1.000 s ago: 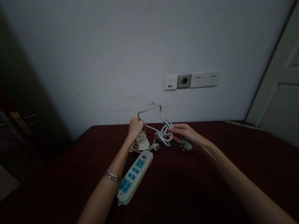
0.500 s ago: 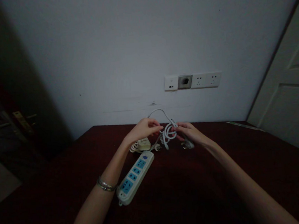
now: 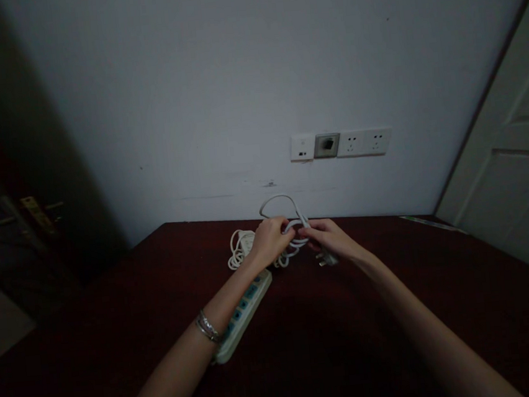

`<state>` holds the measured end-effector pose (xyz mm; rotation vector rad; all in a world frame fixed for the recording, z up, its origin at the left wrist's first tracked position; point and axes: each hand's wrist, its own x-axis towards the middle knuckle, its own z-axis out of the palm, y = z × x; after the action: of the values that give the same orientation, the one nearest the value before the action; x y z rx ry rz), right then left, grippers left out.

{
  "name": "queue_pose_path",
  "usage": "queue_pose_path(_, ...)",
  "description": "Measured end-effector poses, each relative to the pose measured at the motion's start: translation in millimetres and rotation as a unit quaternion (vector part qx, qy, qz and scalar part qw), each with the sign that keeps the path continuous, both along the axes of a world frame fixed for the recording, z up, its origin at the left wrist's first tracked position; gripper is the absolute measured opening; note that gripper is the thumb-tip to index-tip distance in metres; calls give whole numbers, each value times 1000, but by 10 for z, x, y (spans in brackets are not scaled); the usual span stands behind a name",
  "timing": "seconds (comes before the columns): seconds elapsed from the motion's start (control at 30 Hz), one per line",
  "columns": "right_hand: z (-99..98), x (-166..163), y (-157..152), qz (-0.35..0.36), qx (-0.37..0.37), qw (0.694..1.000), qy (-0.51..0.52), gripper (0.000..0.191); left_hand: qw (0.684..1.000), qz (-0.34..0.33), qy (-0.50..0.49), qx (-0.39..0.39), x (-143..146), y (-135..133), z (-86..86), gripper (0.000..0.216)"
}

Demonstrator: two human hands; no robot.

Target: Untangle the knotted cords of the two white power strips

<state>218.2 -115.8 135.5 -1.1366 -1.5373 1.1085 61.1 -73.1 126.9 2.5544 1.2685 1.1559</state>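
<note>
Both my hands meet over the far middle of a dark red table (image 3: 400, 347). My left hand (image 3: 269, 243) is closed on a coiled white power cord (image 3: 278, 204), whose loop arches up above the fingers. My right hand (image 3: 327, 237) pinches the same cord from the right, and the grey plug (image 3: 328, 258) hangs just under it. A white power strip with blue sockets (image 3: 247, 306) lies on the table, partly hidden beneath my left forearm. A silver bracelet (image 3: 206, 326) circles my left wrist.
A second coil of white cord (image 3: 237, 250) lies on the table left of my hands. A row of wall sockets (image 3: 340, 144) sits on the white wall behind. A dark door with a brass handle (image 3: 32, 213) stands at left, a white door (image 3: 513, 156) at right.
My left hand has moved right from the small cream adapter and closed on the cord coil beside my right hand. The cord's upper loop has shrunk. My forearm now covers more of the power strip.
</note>
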Motion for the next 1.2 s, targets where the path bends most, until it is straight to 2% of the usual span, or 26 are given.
queue_pose_path(0.1, -40, 12, 27, -2, 6, 1000, -20, 24, 998, -14, 40, 47, -12, 7, -47, 18)
queue_pose_path(0.17, -55, 41, 31, 4, 7, 1000, -24, 24, 997, -44, 33, 49, -30, 15, -63, 18)
queue_pose_path(0.2, -53, 62, 25, 14, 5, 1000, -23, 25, 997, -70, 16, 26, -41, 21, -63, 18)
queue_pose_path(0.27, -29, 110, -3, 41, -3, 999, -23, 26, 986, -148, -40, -69, -67, 41, -51, 17)
queue_pose_path(0.37, 51, 188, -68, 66, -7, 997, -45, 27, 928, -260, -128, -233, -101, 72, -28, 19)
queue_pose_path(0.43, 121, 247, -111, 73, -9, 995, -60, 27, 908, -281, -161, -267, -119, 87, -19, 20)
queue_pose_path(0.53, 230, 396, -161, 44, -15, 998, -42, 28, 928, -255, -167, -213, -140, 98, -11, 21)
queue_pose_path(0.63, 325, 638, -200, -46, 1, 999, 11, 35, 955, -214, -148, -141, -154, 101, -7, 22)
queue_pose_path(0.8, 428, 1032, -289, -159, 45, 980, 110, 57, 976, -148, -133, -85, -146, 102, -21, 26)
queue_pose_path(0.87, 466, 1128, -341, -191, 75, 970, 129, 59, 980, -129, -134, -68, -146, 108, -34, 25)
queue_pose_path(1.03, 546, 1233, -422, -276, 142, 932, 186, 38, 988, -95, -119, -34, -153, 107, -81, 23)
queue_pose_path(1.2, 525, 1182, -350, -300, 173, 910, 229, 24, 989, -105, -100, -20, -120, 55, -96, 24)
